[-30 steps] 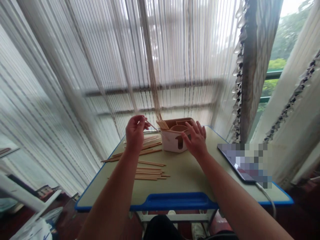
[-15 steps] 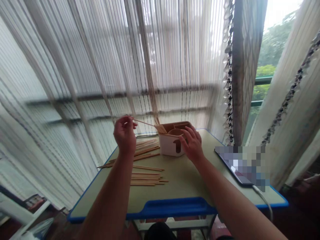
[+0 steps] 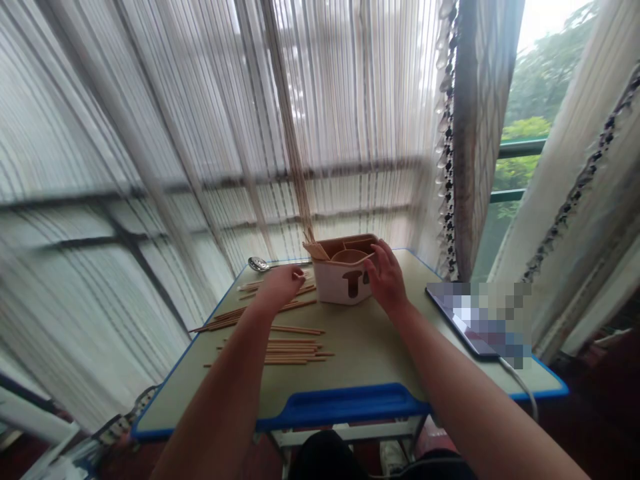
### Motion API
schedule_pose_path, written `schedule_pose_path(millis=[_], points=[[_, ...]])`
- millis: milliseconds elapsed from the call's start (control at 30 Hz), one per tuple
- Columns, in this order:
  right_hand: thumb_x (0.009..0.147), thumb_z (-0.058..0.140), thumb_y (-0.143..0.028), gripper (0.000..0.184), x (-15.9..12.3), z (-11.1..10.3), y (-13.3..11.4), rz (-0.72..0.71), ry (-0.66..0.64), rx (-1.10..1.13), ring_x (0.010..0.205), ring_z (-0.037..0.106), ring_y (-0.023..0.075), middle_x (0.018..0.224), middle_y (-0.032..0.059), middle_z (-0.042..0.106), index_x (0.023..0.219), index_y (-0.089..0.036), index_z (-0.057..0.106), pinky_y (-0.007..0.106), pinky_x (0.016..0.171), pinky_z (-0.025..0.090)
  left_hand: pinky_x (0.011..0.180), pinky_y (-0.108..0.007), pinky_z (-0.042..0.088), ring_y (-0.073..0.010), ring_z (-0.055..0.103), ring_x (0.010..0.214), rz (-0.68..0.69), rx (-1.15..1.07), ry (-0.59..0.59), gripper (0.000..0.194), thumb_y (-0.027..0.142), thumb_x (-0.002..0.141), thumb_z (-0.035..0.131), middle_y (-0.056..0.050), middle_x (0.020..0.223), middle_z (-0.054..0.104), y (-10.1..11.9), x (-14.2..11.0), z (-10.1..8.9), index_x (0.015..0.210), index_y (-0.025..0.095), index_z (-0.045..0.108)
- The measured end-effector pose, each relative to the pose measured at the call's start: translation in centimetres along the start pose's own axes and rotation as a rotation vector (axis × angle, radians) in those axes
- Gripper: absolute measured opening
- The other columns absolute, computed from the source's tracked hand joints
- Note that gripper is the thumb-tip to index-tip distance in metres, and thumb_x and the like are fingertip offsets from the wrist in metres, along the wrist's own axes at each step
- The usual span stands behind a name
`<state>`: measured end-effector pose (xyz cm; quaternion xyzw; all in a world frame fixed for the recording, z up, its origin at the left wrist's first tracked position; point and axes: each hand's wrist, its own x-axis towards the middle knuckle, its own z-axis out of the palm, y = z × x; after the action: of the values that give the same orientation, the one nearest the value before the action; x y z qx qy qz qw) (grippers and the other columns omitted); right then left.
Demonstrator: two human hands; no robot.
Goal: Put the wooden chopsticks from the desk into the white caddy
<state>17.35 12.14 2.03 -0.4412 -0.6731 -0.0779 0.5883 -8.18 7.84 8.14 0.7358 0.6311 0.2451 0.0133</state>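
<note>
My dark-clad knee (image 3: pixel 325 457) nearest, below the desk (image 3: pixel 370 360); blue tray (image 3: pixel 350 402) along its near edge. Above that, a row of wooden sticks (image 3: pixel 293 362) lying sideways, roughly parallel, partly behind my left forearm. Just past them, a pair of sticks (image 3: pixel 300 329), then a bundle of darker sticks (image 3: pixel 227 317), tips reaching the desk's left edge.

Dark flat device (image 3: pixel 457 323) on the right side, partly pixelated, white cable (image 3: pixel 523 383) running off the near edge.

My left hand (image 3: pixel 281 285) is low over the pale thin sticks (image 3: pixel 250 287), left of the holder (image 3: pixel 333 285), fingers curled together; can't tell if anything is pinched there. My right hand (image 3: pixel 389 280) grips the holder's right end, thumb at the front, fingers at the rim.

Holder upright near the far edge: white outside, brown compartments inside, brown mushroom shape (image 3: pixel 353 285) on the front. Flat wooden pieces (image 3: pixel 320 250) lean in its left compartment. Slotted spoon (image 3: pixel 258 265) far left, handle toward the holder. Behind: sheer striped curtain (image 3: pixel 200 133), greenery (image 3: pixel 530 133) far right.
</note>
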Motion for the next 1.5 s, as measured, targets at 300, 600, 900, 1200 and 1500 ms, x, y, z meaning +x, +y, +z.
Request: schedule_pose_path(millis=[300,600,900,1200,1500], points=[[0.091,0.04,-0.041,0.041,-0.3,-0.7,-0.3,0.032,-0.023,0.096,0.134,0.033,0.0209,0.144,0.0106,0.036,0.126,-0.021,0.046,0.044,0.109,0.032,0.061,-0.023,0.041,-0.0164,0.061,0.072,0.251,0.121,-0.684,0.032,0.04,0.061,0.069,-0.001,0.083,0.07,2.1,-2.2,0.4,0.088,0.022,0.071],[0.091,0.04,-0.041,0.04,-0.5,-0.6,-0.4,0.053,-0.037,0.124,0.135,0.031,0.02,0.145,0.0097,0.033,0.127,-0.022,0.045,0.043,0.111,0.03,0.063,-0.024,0.042,-0.0161,0.06,0.071,0.308,0.177,-0.748,0.022,0.03,0.068,0.061,-0.002,0.081,0.07,2.7,-2.1,1.6,0.084,0.02,0.072],[0.09,0.041,-0.042,0.042,-0.5,-0.4,-0.1,0.046,-0.037,0.138,0.135,0.031,0.0206,0.145,0.0098,0.033,0.127,-0.023,0.045,0.043,0.11,0.031,0.064,-0.025,0.044,-0.017,0.06,0.072,0.288,0.207,-0.768,0.029,0.024,0.061,0.065,-0.003,0.083,0.07,2.9,-2.2,2.0,0.089,0.019,0.071],[0.09,0.042,-0.042,0.043,-0.6,-0.5,-0.1,0.047,-0.038,0.13,0.136,0.029,0.0214,0.146,0.0103,0.031,0.128,-0.023,0.044,0.045,0.11,0.03,0.066,-0.025,0.044,-0.015,0.058,0.073,0.353,-0.027,-0.552,0.019,0.025,0.074,0.053,-0.002,0.08,0.067,2.8,-2.0,0.4,0.084,0.018,0.068],[0.09,0.041,-0.042,0.043,-0.7,-0.2,0.0,0.052,-0.039,0.127,0.136,0.028,0.0218,0.147,0.0104,0.029,0.129,-0.023,0.043,0.046,0.11,0.029,0.057,-0.023,0.049,-0.0093,0.058,0.063,0.28,-1.219,0.356,0.018,0.036,0.077,0.063,-0.002,0.082,0.063,3.3,-2.0,-3.5,0.083,0.02,0.057]])
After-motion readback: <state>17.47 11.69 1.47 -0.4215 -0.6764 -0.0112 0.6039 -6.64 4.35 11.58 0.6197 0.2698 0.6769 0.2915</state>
